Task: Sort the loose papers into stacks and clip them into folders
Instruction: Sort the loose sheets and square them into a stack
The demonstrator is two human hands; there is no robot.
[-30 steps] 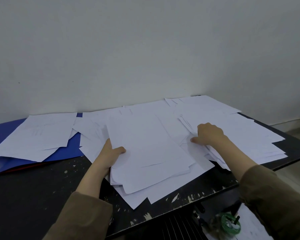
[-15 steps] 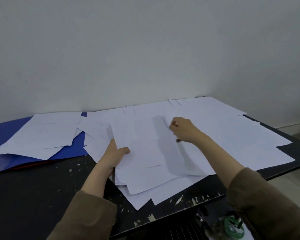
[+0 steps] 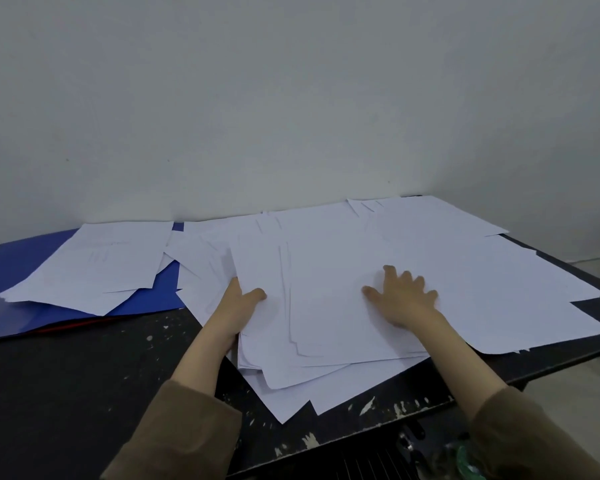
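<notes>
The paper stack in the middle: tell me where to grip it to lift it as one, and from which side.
Grip the middle stack at its left long edge, coming from the left, probably best. There the sheet edges lie nearly flush and the left hand already holds them, thumb on top. The near edge is fanned into uneven corners, so sheets would likely slip. The right hand rests flat on top and could steady it.

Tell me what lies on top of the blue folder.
A loose spread of white sheets lies across the blue folder, overhanging its near edge. A red edge peeks from beneath the folder. Whatever is inside or under the covered part cannot be seen.
</notes>
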